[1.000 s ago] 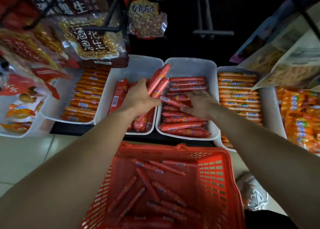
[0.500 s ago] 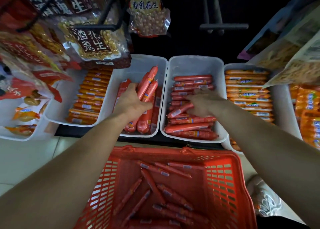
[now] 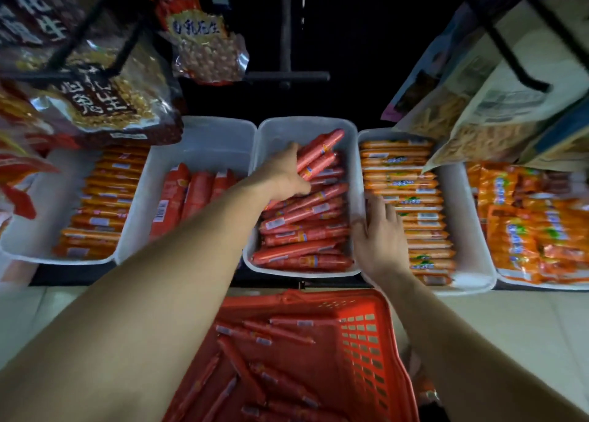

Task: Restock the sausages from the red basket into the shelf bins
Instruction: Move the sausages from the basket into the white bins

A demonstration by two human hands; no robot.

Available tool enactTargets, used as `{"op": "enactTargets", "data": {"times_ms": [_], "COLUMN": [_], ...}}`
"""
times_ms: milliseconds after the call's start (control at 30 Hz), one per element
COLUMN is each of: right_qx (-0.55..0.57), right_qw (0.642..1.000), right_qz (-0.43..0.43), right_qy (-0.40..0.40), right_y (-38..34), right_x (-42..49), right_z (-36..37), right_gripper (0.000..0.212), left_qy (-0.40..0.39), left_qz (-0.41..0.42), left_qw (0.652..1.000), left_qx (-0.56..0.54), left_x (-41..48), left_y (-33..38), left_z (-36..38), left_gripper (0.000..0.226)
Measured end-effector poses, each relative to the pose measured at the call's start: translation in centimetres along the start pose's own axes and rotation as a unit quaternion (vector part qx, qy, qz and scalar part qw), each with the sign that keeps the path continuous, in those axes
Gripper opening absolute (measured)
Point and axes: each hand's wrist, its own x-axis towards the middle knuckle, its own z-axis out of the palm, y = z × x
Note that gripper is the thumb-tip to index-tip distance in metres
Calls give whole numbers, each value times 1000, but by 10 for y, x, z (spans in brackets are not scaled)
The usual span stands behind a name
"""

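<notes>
- Dim shop shelving fills the view: white bins in a row on a low shelf, snack bags hanging above, pale floor tiles below.
- Left hand point(image 3: 283, 179) reaches into the middle bin point(image 3: 280, 131). Its fingers are wrapped round a sausage bundle point(image 3: 318, 153), thumb on top.
- Key relation: the bundle's long axis runs diagonally, from the palm up and away to the far right corner. The stacked sausages point(image 3: 302, 230) beneath lie mostly crosswise, left to right.
- Bare bin floor shows only at the far end, just beyond the fingertips, so that is likely where the bundle goes. It would need turning crosswise to sit flush with the stack.
- Right hand point(image 3: 379, 230) lies flat on the wall between this bin and the orange-sausage bin point(image 3: 465, 217), fingers straight and grasping nothing. It is beside the stack, not on the bundle.
- Left hand alone can finish the placement; the right seems to be steadying the bin.
- Red basket point(image 3: 366, 342) sits on the floor nearest the person, with many loose sausages point(image 3: 277, 334) lying at mixed angles, so much restocking remains.
</notes>
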Motion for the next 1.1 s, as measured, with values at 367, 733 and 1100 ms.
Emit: {"op": "enactTargets", "data": {"times_ms": [367, 733, 1100], "right_qx": [6, -34, -149], "right_qw": [997, 998, 888], "right_qz": [35, -16, -154], "right_qy": [-62, -48, -408], "right_y": [-3, -57, -56], "right_x": [-5, -77, -202], "right_z": [-5, -51, 34], "right_gripper": [52, 46, 60], "left_qy": [45, 113, -96], "left_qz": [49, 15, -150], "left_qw": [996, 992, 984], "left_qx": [65, -63, 13], "left_x": [-46, -245, -346], "left_y": [-18, -72, -161], "left_z": [-14, -4, 93], "left_gripper": [75, 27, 57]}}
